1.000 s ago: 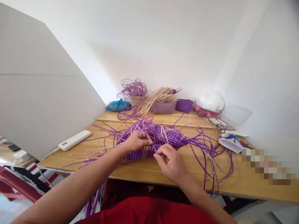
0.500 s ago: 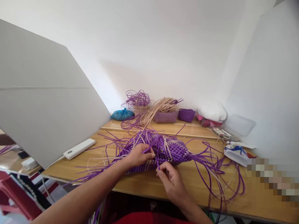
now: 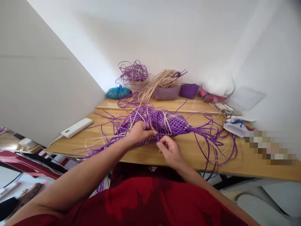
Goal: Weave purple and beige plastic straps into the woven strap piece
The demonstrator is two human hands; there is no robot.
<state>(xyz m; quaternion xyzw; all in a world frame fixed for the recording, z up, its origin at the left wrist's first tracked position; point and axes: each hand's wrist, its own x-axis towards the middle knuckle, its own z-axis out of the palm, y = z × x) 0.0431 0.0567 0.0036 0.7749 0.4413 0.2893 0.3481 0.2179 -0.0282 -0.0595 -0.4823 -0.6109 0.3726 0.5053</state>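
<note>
A half-woven purple and cream piece (image 3: 174, 123) lies on the wooden table (image 3: 235, 160), with long loose purple strips (image 3: 211, 138) trailing off its ends. My left hand (image 3: 138, 133) grips the near edge of the weave, fingers curled over it. Just right of it, my right hand (image 3: 169, 150) is closed in a pinch on a purple strip at the weave's lower edge. Both forearms reach in from the bottom, above a red garment (image 3: 145, 201).
At the back stand a small tan basket with purple strips (image 3: 137, 84), a lilac basket of cream strips (image 3: 166, 92), a purple basket (image 3: 189, 90) and a blue bag (image 3: 117, 93). A white power bank (image 3: 76, 127) lies left. A grey board (image 3: 39, 78) leans at left.
My right hand has drawn slightly down and toward me with the strip. The left hand stays on the weave. The camera has tilted, shifting the whole scene in view.
</note>
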